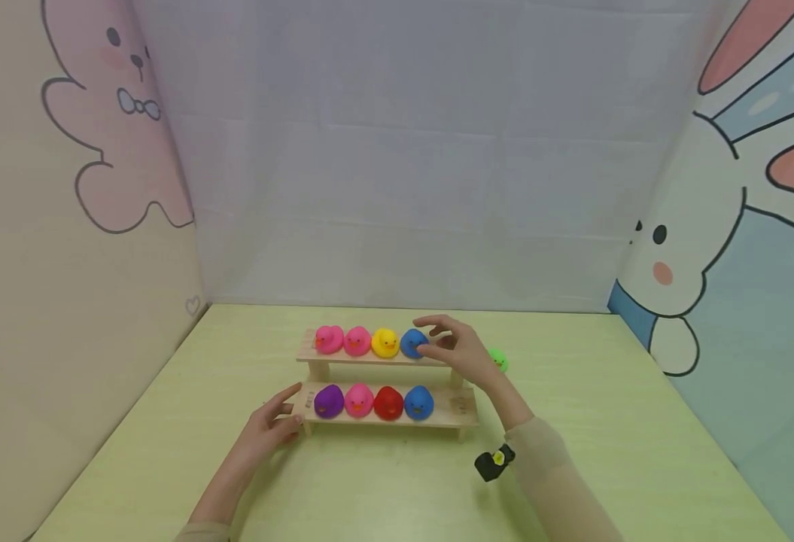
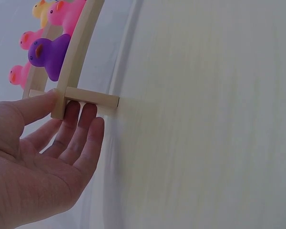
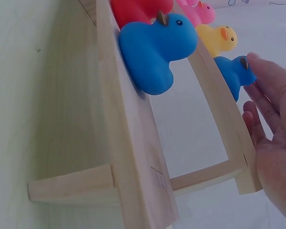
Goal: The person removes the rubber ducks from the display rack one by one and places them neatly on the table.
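Observation:
A two-tier wooden shelf (image 1: 464,406) carries rubber ducks. Along its lower tier are a purple duck (image 1: 329,402), a pink duck (image 1: 359,400), a red duck (image 1: 388,403) and a blue duck (image 1: 419,403). Two pink ducks, a yellow duck (image 1: 385,343) and a second blue duck (image 1: 413,343) line the upper tier. My left hand (image 2: 43,162) grips the shelf's left end, thumb at the board and fingers under it. With thumb by the beak and fingers behind, my right hand (image 1: 460,351) holds the upper blue duck, which sits on its board.
Behind my right hand is a green duck (image 1: 498,360), partly hidden by it. A black strap piece with a yellow mark (image 1: 494,461) shows beside my right sleeve. The pale green table (image 1: 369,489) meets a white cloth backdrop (image 1: 403,150); cartoon-printed panels flank both sides.

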The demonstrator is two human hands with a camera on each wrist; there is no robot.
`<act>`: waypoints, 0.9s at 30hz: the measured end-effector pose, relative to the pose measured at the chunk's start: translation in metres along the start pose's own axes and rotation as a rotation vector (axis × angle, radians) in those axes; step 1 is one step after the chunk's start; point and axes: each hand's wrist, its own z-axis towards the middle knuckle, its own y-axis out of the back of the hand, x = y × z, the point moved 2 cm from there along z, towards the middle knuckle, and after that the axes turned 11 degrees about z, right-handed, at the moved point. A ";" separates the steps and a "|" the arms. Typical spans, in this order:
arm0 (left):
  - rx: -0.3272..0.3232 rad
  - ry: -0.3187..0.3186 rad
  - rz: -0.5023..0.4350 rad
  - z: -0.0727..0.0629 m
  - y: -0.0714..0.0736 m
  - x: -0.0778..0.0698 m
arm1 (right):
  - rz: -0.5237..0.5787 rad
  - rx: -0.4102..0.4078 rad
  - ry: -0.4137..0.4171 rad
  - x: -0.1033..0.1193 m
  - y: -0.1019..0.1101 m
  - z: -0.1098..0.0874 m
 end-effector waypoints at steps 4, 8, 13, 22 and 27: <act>0.003 -0.004 0.002 -0.001 0.000 0.000 | -0.015 -0.006 -0.031 -0.002 -0.002 0.000; 0.002 -0.006 0.004 -0.001 0.000 0.000 | -0.037 -0.021 -0.029 -0.024 -0.001 0.008; 0.003 -0.001 -0.001 0.000 0.000 0.000 | -0.046 -0.028 -0.026 -0.040 0.000 0.012; 0.006 -0.001 -0.006 0.001 0.000 0.001 | -0.057 -0.036 -0.013 -0.041 -0.001 0.012; 0.008 -0.002 -0.002 0.000 0.000 0.001 | -0.068 -0.035 -0.012 -0.041 0.000 0.012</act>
